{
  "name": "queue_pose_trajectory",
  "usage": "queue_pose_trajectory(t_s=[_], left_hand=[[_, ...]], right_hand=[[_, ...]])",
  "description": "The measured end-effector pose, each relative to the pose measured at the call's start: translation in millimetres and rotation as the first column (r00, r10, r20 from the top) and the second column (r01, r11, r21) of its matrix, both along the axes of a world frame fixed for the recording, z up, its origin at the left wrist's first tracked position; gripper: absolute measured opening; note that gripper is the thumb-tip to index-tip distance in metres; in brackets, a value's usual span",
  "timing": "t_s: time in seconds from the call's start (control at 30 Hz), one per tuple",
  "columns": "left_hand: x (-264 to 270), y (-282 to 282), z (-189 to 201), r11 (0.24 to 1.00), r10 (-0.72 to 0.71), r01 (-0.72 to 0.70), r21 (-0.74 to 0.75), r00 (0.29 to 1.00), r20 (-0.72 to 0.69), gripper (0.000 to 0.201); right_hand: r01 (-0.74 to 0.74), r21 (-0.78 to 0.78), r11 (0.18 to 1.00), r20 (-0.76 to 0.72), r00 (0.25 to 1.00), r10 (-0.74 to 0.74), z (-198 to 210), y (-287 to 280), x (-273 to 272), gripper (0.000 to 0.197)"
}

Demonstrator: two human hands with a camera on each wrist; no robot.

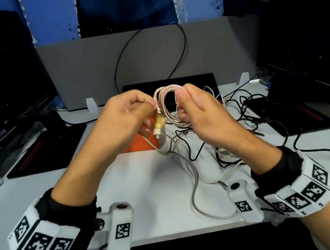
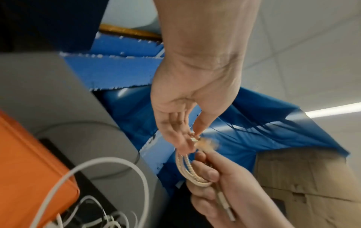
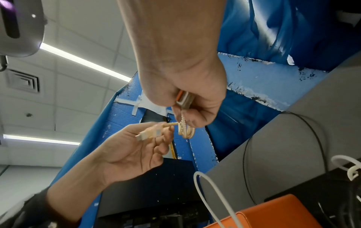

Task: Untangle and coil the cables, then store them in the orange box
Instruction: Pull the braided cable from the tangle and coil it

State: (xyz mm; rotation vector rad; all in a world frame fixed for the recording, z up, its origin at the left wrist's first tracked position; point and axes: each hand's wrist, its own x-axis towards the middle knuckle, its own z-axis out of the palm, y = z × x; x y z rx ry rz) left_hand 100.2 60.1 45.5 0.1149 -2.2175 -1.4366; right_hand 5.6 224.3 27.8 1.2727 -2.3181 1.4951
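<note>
Both hands are holding the pink cable (image 1: 170, 107) above the counter (image 1: 147, 189). Right hand (image 1: 198, 116) is gripping the coil closed; left hand (image 1: 123, 117) is pinching the free plug (image 1: 158, 125) at the coil's 8 o'clock. Orange box (image 1: 141, 144) is sitting beneath them, other cables (image 1: 234, 137) tangled at its 3 o'clock.
</note>
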Motion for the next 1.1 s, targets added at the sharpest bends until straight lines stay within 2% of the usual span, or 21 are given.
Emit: queue_pose_trajectory(t_s=[0.07, 0.1, 0.17, 0.23, 0.3, 0.43, 0.63, 0.73, 0.8, 0.87, 0.93, 1.03, 1.1], left_hand=[[1.7, 3.5, -1.1, 0.998, -0.061, 0.061, -0.022, 0.998, -0.017, 0.005], [1.2, 5.4, -2.9, 0.998, -0.062, 0.061, -0.023, 0.997, -0.048, 0.009], [-0.8, 7.2, -5.4, 0.999, -0.015, 0.011, -0.032, 0.992, -0.123, 0.016], [-2.6, 7.0, -5.3, 1.0, -0.003, 0.006, 0.019, 0.989, -0.147, 0.018], [-2.1, 3.6, -3.7, 0.991, -0.087, 0.099, 0.09, 0.988, -0.126, 0.017], [3.8, 2.7, 4.7, 0.975, -0.203, 0.21, 0.067, 0.974, -0.101, 0.014], [1.1, 4.5, 0.3, 0.991, -0.119, 0.126, 0.054, 0.987, -0.105, 0.017], [-2.4, 2.4, -4.9, 0.995, -0.085, 0.089, 0.041, 0.993, -0.081, 0.028], [-4.4, 3.8, -10.1, 0.996, -0.018, 0.012, -0.088, 0.997, -0.077, 0.033], [-6.2, 4.6, -15.0, 0.926, 0.124, -0.156, -0.344, 0.986, -0.114, 0.028], [-6.9, 6.7, -16.6, 0.781, 0.238, -0.32, -0.536, 0.946, -0.218, 0.015], [-6.9, 6.6, -19.9, 0.657, 0.33, -0.446, -0.608, 0.895, -0.3, 0.009], [-6.1, 3.9, -20.9, 0.616, 0.323, -0.466, -0.635, 0.885, -0.337, 0.021]], right_hand=[[-0.022, -0.007, 1.0, 0.022, 1.0, 0.022, -1.3, -1.1, 0.9, 0.037], [-0.054, -0.025, 0.998, 0.068, 0.996, 0.055, -1.0, -1.0, 2.0, 0.037], [-0.149, -0.08, 0.986, 0.172, 0.972, 0.161, 0.4, -0.4, 5.1, 0.038], [-0.21, -0.094, 0.973, 0.179, 0.958, 0.224, 0.8, -0.5, 7.2, 0.037], [-0.208, -0.072, 0.976, 0.145, 0.966, 0.216, 0.4, -0.4, 7.3, 0.037], [-0.182, -0.08, 0.98, 0.163, 0.967, 0.194, 0.3, 0.6, 2.9, 0.036], [-0.193, -0.042, 0.98, 0.183, 0.963, 0.197, 3.6, 3.4, 9.6, 0.036], [-0.155, 0.003, 0.988, 0.112, 0.982, 0.154, 1.6, 1.7, 13.3, 0.036], [-0.144, 0.026, 0.989, 0.084, 0.986, 0.141, -2.4, -1.5, 15.7, 0.034], [-0.153, 0.012, 0.988, 0.1, 0.983, 0.151, -5.3, -4.5, 18.6, 0.032], [-0.177, 0.004, 0.984, 0.125, 0.977, 0.175, -5.7, -6.8, 21.6, 0.032], [-0.293, -0.026, 0.956, 0.21, 0.933, 0.292, -3.3, -5.3, 25.4, 0.034], [-0.347, -0.046, 0.937, 0.273, 0.898, 0.346, -1.2, -3.3, 26.2, 0.034]])
